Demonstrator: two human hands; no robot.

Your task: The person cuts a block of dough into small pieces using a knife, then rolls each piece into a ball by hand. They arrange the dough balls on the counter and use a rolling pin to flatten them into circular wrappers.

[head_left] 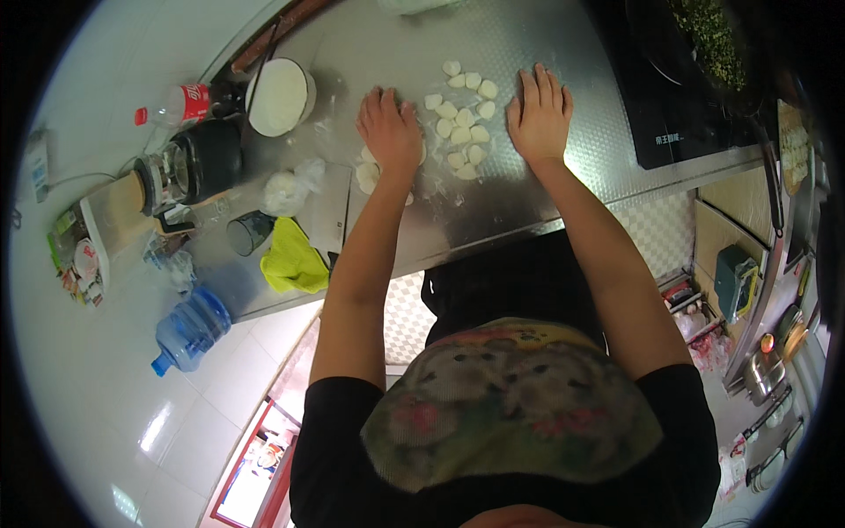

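Note:
Several small pieces of pale dough point(462, 135) lie in a loose cluster on the floured metal counter point(422, 39). My left hand point(389, 132) is palm down to the left of them, its fingers slightly bent. Around its wrist, more rounded dough pieces point(368, 177) show partly from beneath; whatever is under the palm is hidden. On the other side of the cluster, my right hand point(542, 122) rests palm down on the counter. Its thumb stands apart from the fingers, and no dough piece is visibly touching it.
At left stand a white bowl of flour point(278, 99) with chopsticks point(259, 79) across it, a soda bottle point(178, 105), a dark glass point(249, 233), a yellow-green cloth point(292, 257) and a blue water jug point(193, 330). At right, a pan of chopped greens point(709, 43) sits on a black induction cooker point(686, 125).

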